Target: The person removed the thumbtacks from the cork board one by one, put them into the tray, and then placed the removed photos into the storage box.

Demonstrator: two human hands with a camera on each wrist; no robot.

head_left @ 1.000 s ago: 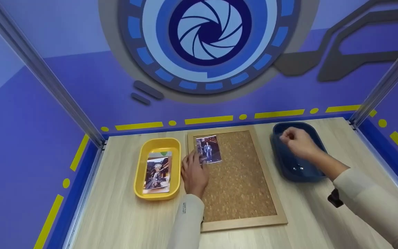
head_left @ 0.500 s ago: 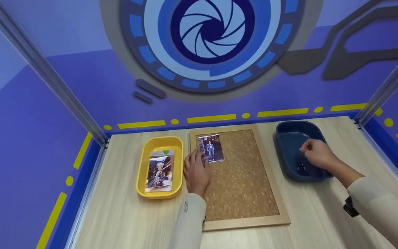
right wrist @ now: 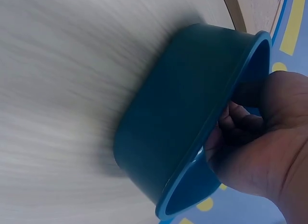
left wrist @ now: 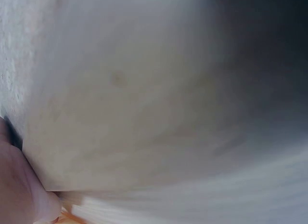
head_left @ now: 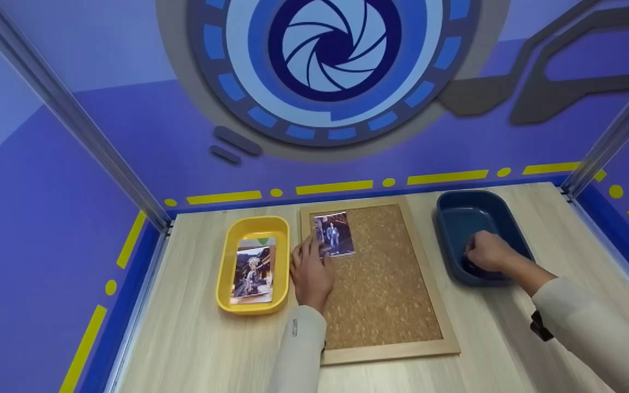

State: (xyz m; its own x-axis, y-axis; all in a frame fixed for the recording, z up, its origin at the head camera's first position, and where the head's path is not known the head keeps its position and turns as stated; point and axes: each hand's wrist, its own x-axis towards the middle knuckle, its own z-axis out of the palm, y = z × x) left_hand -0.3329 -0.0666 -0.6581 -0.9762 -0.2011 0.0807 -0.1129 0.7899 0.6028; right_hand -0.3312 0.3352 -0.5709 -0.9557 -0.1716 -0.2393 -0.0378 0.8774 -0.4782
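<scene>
My left hand (head_left: 313, 275) lies across the left frame edge of a cork board (head_left: 383, 284), fingers extended. Its fingertips touch the lower left corner of a photo (head_left: 334, 233) of a standing person, at the board's upper left. In the left wrist view, part of that hand (left wrist: 21, 185) shows at the lower left beside the blurred frame. My right hand (head_left: 490, 252) reaches down into a dark blue tray (head_left: 464, 204). The right wrist view has the hand (right wrist: 269, 142) with fingers bent inside the tray; its fingertips are hidden, so I cannot tell what they hold.
A yellow tray (head_left: 226, 245) stands left of the board, with photos (head_left: 253, 275) stacked in it. All of this is on a pale wooden table (head_left: 183, 338), with blue-purple panels (head_left: 129, 136) behind and at both sides.
My right hand first moved right over the blue tray, then lowered into it towards its near end, covering the small shiny spots there. My left hand stays at the photo.
</scene>
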